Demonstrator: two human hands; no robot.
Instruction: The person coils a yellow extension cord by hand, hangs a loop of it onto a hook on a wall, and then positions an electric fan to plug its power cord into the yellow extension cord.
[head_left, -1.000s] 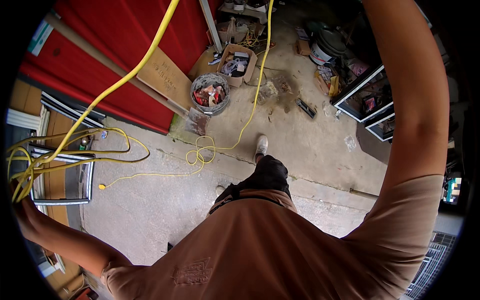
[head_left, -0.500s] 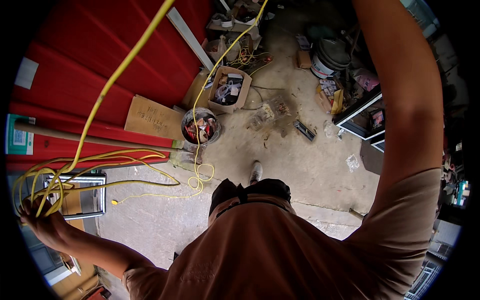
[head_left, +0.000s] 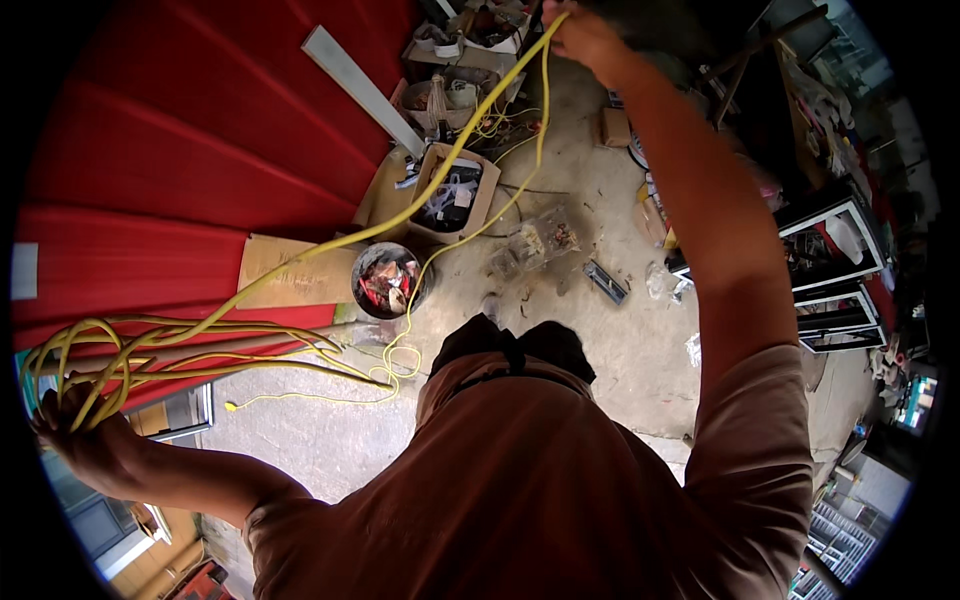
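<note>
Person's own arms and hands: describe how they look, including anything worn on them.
The left sleeve and right sleeve are short, part of a brown shirt, and leave the forearms bare. Neither the left hand nor the right hand wears a glove. No watch or bracelet shows; rings can't be made out.
</note>
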